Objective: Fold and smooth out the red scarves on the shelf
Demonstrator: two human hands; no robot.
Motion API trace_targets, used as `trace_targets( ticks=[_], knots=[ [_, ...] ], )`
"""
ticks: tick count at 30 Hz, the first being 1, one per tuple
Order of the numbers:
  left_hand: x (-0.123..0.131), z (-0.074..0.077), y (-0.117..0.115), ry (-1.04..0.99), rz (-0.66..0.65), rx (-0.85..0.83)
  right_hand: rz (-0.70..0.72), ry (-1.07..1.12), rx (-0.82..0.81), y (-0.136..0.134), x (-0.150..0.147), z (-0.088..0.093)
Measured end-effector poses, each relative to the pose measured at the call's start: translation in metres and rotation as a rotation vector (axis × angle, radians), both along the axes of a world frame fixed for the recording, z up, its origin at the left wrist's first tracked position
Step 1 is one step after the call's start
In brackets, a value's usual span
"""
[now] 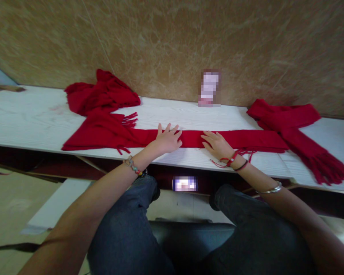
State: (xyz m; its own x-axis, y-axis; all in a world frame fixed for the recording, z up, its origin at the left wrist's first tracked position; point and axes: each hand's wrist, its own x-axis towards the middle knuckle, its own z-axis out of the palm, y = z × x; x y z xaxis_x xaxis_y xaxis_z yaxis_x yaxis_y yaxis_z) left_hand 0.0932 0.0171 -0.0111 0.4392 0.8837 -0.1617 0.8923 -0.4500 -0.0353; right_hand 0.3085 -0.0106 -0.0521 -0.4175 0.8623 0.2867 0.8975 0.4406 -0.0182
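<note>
A long red fringed scarf [189, 138] lies stretched along the white wooden tabletop [31, 118]. My left hand [167, 139] lies flat on its middle, fingers spread. My right hand [216, 144] rests flat on the scarf just to the right, fingers stretched out. Neither hand grips anything. A bunched red scarf [103, 95] sits at the back left, over the long scarf's left end. Another red scarf [289, 118] with a fringed end lies at the right.
A small blurred-out card [209, 88] leans against the brown marbled wall [172, 42]. My knees in dark jeans sit under the table edge, above a dark seat. A white board [57, 206] lies on the floor at the left.
</note>
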Motion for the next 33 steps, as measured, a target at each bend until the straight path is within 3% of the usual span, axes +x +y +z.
trace_targets(
  ticks=[3,6,12,20,24,30,33],
  knots=[
    [0.013,0.003,0.001,0.034,-0.032,0.098,0.058,-0.05,0.045,-0.012,-0.006,0.007],
    [0.021,-0.003,0.004,-0.009,-0.075,0.157,0.079,-0.156,0.03,-0.025,-0.013,0.012],
    [0.02,-0.023,0.012,-0.1,-0.191,0.038,-0.007,-0.314,-0.042,-0.035,-0.014,0.025],
    [0.023,-0.02,0.015,-0.075,-0.115,-0.065,-0.061,-0.358,-0.182,-0.029,-0.012,0.038],
    [0.024,-0.02,0.015,-0.073,-0.102,-0.082,-0.11,-0.354,-0.18,-0.029,-0.004,0.039],
    [0.02,-0.024,0.011,-0.101,-0.143,-0.01,-0.321,-0.387,-0.202,-0.035,0.023,0.028],
    [0.019,-0.023,0.008,-0.105,-0.148,0.023,-0.331,-0.407,-0.161,-0.042,0.031,0.024]
  ],
)
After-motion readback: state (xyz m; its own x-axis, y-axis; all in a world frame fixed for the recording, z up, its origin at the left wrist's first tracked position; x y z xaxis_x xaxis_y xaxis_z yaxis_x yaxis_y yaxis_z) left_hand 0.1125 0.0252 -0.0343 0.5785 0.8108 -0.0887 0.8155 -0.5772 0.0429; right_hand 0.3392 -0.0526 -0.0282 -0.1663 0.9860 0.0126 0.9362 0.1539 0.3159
